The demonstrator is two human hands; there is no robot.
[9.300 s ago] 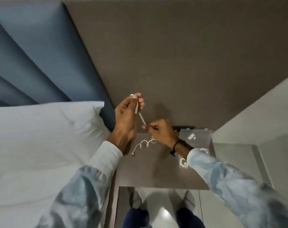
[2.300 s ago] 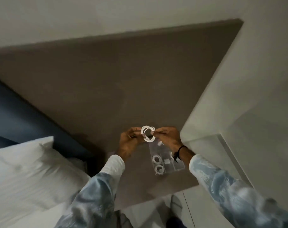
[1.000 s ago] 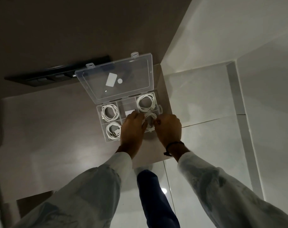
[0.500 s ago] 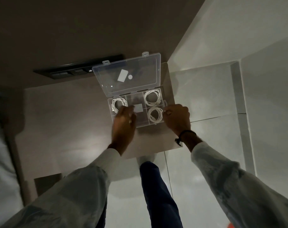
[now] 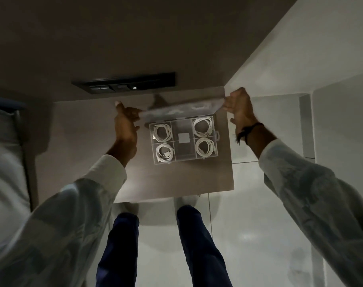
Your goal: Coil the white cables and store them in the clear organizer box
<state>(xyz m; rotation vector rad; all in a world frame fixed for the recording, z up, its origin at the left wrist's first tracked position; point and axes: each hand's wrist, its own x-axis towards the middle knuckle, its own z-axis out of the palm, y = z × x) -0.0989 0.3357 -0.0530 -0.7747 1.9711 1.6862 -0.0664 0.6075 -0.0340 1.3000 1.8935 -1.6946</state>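
The clear organizer box [image 5: 183,159] sits on the small brown table [image 5: 172,183]. Coiled white cables fill its corner compartments: one at the upper left [image 5: 163,132], one at the lower left [image 5: 165,153], one at the upper right [image 5: 203,127], one at the lower right [image 5: 205,148]. A small white square [image 5: 184,137] lies in the middle column. The clear lid [image 5: 180,109] is blurred and tilted over the box's far edge. My left hand [image 5: 125,125] grips the lid's left end and my right hand [image 5: 238,106] grips its right end.
A black switch panel [image 5: 124,82] is set in the brown wall behind the table. White bedding [image 5: 4,162] lies at the left. A light tiled floor [image 5: 259,224] spreads to the right and below, with my dark trouser legs [image 5: 122,245] standing on it.
The last coil went into the lower right compartment. Both hands left the compartments and took hold of the lid's two ends; the lid has swung from lying open behind the box to tilting over it.
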